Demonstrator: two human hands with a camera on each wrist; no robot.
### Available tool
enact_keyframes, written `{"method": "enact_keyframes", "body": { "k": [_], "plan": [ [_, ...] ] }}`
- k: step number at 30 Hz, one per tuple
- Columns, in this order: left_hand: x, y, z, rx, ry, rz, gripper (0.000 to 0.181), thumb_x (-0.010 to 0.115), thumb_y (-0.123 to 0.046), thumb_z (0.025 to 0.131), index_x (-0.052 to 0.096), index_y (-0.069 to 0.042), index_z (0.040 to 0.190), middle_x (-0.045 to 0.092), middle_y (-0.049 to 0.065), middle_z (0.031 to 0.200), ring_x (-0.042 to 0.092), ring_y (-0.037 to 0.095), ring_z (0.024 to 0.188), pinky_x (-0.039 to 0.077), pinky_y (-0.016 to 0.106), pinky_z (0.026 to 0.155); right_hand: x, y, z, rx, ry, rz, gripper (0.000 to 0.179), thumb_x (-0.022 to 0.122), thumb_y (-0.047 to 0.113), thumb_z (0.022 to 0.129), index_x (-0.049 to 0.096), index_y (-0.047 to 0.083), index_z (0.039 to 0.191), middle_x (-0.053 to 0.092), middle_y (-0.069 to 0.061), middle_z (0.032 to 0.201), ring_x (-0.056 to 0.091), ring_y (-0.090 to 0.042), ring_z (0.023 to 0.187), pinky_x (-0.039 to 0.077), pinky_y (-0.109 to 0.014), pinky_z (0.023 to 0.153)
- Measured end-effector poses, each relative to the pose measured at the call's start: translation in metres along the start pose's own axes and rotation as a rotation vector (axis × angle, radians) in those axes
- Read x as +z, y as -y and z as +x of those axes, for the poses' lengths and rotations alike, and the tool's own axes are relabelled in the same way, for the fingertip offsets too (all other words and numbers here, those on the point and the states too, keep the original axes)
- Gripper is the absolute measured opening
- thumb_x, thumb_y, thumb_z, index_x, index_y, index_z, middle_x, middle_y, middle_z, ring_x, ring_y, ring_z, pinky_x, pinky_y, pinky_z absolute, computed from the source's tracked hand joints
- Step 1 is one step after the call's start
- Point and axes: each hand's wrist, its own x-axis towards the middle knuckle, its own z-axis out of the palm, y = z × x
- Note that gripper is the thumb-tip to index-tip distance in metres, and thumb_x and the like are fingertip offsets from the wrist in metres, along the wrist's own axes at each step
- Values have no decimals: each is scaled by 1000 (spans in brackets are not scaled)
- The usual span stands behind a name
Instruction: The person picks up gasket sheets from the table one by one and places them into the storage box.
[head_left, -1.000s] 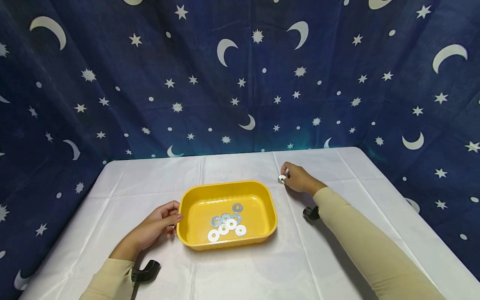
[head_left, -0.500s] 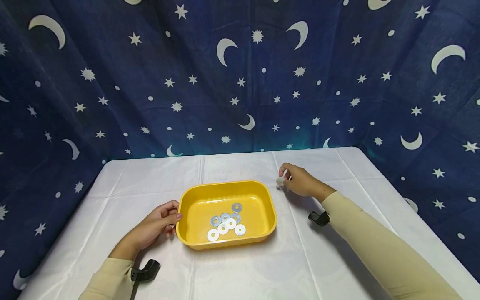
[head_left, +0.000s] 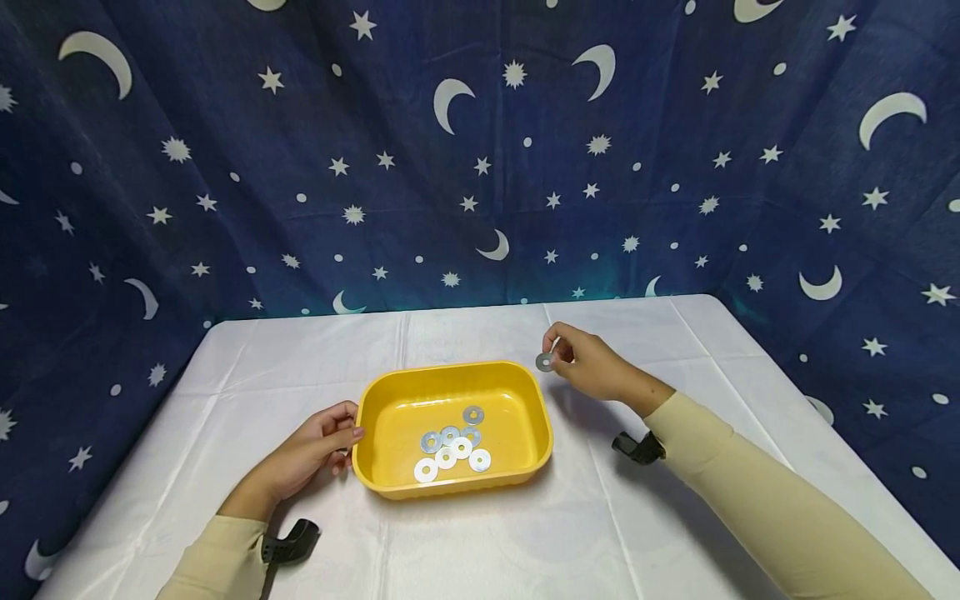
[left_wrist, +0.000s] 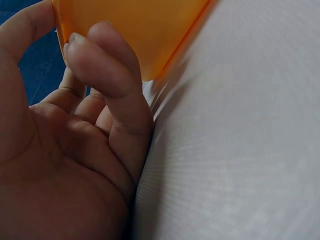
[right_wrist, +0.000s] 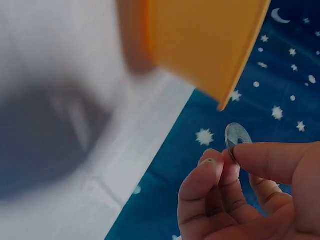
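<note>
A metal washer [head_left: 544, 362] is pinched between thumb and fingers of my right hand [head_left: 592, 365], held above the cloth just off the tray's far right corner. The right wrist view shows this washer [right_wrist: 237, 138] tilted on edge, its centre hole partly behind the thumb. My left hand [head_left: 311, 450] grips the left end of the yellow tray [head_left: 528, 400], thumb on the rim and fingers outside. In the left wrist view that tray [left_wrist: 145, 30] stands beyond the curled fingers. Several flat washers [head_left: 461, 447] lie inside the tray, some overlapping, mostly toward the near side.
A white cloth [head_left: 480, 550] with fold creases covers the table. Behind it hangs a dark blue curtain [head_left: 420, 200] printed with moons and stars, which also runs along both sides. Black bands are worn at both wrists.
My right hand has lifted the washer and brought it left toward the tray, turning it on the way. The left hand, the tray and the washers in it stay put.
</note>
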Motion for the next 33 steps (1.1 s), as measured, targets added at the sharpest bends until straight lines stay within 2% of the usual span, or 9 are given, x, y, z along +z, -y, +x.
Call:
{"method": "enact_keyframes", "body": {
  "k": [7, 11, 21, 33],
  "plan": [
    [1, -1, 0, 1, -2, 3, 30, 52, -16, 103, 41, 7, 119, 56, 2, 88, 55, 8, 66, 48, 19, 55, 6, 19, -6, -79, 20, 28, 13, 58, 2, 97, 53, 10, 106, 65, -15, 93, 53, -20, 80, 47, -29, 68],
    [1, -1, -1, 6, 0, -4, 29, 51, -15, 103, 41, 8, 119, 55, 2, 88, 55, 8, 65, 48, 19, 55, 13, 29, -8, -113, 37, 32, 14, 58, 1, 97, 54, 10, 106, 63, -10, 91, 54, -18, 81, 49, -26, 68],
    [0, 0, 1, 1, -4, 7, 31, 52, -16, 103, 41, 7, 121, 55, 2, 91, 55, 8, 67, 48, 20, 56, 32, 43, -6, -118, 102, 45, 16, 61, 1, 96, 56, 15, 102, 58, -3, 89, 55, -17, 80, 52, -23, 68],
    [-1, 1, 1, 3, -1, 3, 30, 53, -16, 103, 41, 7, 119, 55, 1, 89, 55, 8, 66, 48, 19, 55, 49, 54, 3, -185, 213, 8, 16, 63, -2, 93, 63, 12, 99, 60, -3, 85, 53, -13, 71, 48, -21, 63]
  ]
}}
